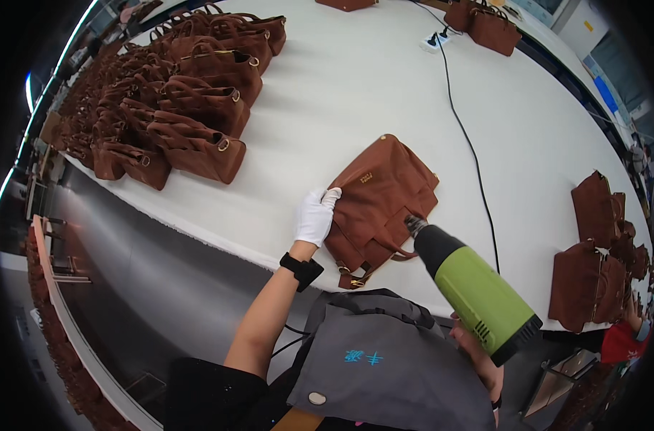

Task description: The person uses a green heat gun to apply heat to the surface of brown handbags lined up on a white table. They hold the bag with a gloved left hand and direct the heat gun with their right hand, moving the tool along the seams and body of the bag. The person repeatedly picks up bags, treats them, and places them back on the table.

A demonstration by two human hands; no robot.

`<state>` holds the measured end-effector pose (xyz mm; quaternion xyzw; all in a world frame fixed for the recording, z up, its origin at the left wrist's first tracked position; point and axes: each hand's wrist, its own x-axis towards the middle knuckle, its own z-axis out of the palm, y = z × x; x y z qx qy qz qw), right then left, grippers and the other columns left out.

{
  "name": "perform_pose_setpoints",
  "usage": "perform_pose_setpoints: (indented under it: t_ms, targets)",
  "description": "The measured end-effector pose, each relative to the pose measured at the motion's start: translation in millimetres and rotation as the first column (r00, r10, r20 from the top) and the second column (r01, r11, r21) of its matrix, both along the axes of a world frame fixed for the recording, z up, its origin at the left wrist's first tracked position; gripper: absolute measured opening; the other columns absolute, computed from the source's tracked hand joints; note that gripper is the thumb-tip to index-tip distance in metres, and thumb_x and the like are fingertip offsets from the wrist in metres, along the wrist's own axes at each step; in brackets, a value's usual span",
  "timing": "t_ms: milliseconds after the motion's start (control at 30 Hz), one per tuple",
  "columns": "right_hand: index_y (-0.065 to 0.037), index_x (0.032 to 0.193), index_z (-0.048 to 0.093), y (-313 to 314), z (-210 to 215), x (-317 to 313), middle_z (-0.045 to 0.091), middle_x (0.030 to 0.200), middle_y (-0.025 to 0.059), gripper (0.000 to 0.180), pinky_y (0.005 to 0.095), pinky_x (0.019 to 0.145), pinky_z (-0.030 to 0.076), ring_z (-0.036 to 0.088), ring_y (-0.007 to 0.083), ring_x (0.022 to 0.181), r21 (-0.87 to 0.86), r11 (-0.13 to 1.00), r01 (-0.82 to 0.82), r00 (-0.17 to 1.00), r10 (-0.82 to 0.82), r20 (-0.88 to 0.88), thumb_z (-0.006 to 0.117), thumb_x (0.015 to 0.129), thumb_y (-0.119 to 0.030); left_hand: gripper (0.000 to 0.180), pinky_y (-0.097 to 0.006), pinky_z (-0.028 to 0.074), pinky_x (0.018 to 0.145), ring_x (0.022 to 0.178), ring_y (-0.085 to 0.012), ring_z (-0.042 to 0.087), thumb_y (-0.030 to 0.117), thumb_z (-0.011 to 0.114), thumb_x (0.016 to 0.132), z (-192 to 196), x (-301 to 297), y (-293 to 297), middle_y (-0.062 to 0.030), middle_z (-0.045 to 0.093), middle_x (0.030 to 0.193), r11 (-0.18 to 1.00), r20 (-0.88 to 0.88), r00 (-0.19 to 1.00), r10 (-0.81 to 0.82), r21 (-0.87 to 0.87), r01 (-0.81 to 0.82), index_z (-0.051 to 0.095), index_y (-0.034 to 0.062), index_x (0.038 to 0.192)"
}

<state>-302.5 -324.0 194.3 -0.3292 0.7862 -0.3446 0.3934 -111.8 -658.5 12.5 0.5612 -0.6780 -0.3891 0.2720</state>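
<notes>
A brown leather handbag (381, 188) lies on its side on the white table in front of me, its handle and a gold-coloured clasp toward me. My left hand (316, 219), in a white glove, grips the bag's left edge with the fingertips on the leather. My right hand (476, 350) is bare and partly hidden behind a green and black heat gun (478, 291), which it holds. The gun's metal nozzle points at the bag's right part, close to the leather; whether it touches I cannot tell.
Many similar brown handbags (201, 136) stand in rows at the table's far left. More handbags (582, 284) stand at the right edge, near another person's red clothing (620, 343). A black cable (465, 133) runs across the white table (319, 93) from a power strip (434, 43).
</notes>
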Motion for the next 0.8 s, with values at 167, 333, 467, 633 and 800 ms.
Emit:
perform_pose_setpoints:
  t_ms: [167,333,467,633,800]
  targets:
    - [0.002,0.113,0.063,-10,0,-2,0.066,0.101,0.0070,0.030,0.0286,0.076,0.049,0.061,0.0133,0.082,-0.013,0.999,0.049,0.940,-0.042,0.340,0.068,0.085,-0.004,0.029,-0.043,0.050,0.080,0.093,-0.0329,0.061,0.015,0.063,0.091,30,-4,20,-0.0172,0.064,0.106,0.767,0.247,0.965,0.086,-0.634,0.094,0.062,-0.0016,0.115]
    - [-0.001,0.109,0.068,-1,-21,-1,0.069,0.092,0.0059,0.027,0.0283,0.068,0.051,0.064,0.0133,0.077,-0.172,0.981,0.091,0.996,-0.087,0.032,0.075,0.085,-0.008,0.045,-0.052,0.033,0.110,0.126,-0.0426,0.045,0.014,0.060,0.086,-5,-36,56,-0.0244,0.053,0.128,0.496,0.489,0.776,-0.398,-0.598,0.630,0.053,-0.0023,0.127]
    - [0.001,0.114,0.065,-4,-1,3,0.070,0.098,0.0063,0.030,0.0290,0.074,0.052,0.066,0.0136,0.086,-0.221,0.924,0.312,0.900,-0.213,0.380,0.074,0.086,-0.008,0.037,-0.051,0.035,0.109,0.125,-0.0417,0.045,0.021,0.065,0.084,6,-45,97,-0.0218,0.048,0.133,0.457,0.400,0.516,-0.758,-0.239,0.857,0.057,-0.0013,0.112]
    - [-0.001,0.117,0.065,7,-21,-6,0.069,0.103,0.0076,0.033,0.0295,0.075,0.053,0.065,0.0153,0.087,-0.163,0.976,0.146,0.971,-0.110,0.211,0.074,0.085,-0.004,0.041,-0.047,0.040,0.097,0.102,-0.0351,0.051,0.023,0.076,0.069,83,-45,48,-0.0152,0.054,0.108,0.566,0.556,0.773,-0.307,-0.546,0.618,0.056,0.0043,0.100]
    - [0.000,0.118,0.063,-5,-25,-8,0.069,0.105,0.0117,0.035,0.0306,0.075,0.055,0.066,0.0173,0.087,-0.217,0.974,-0.067,0.998,0.063,-0.023,0.075,0.086,-0.008,0.044,-0.046,0.051,0.073,0.081,-0.0354,0.065,0.035,0.074,0.083,38,-25,-15,-0.0192,0.068,0.093,0.941,0.494,0.843,-0.213,-0.128,0.312,0.065,0.0025,0.112]
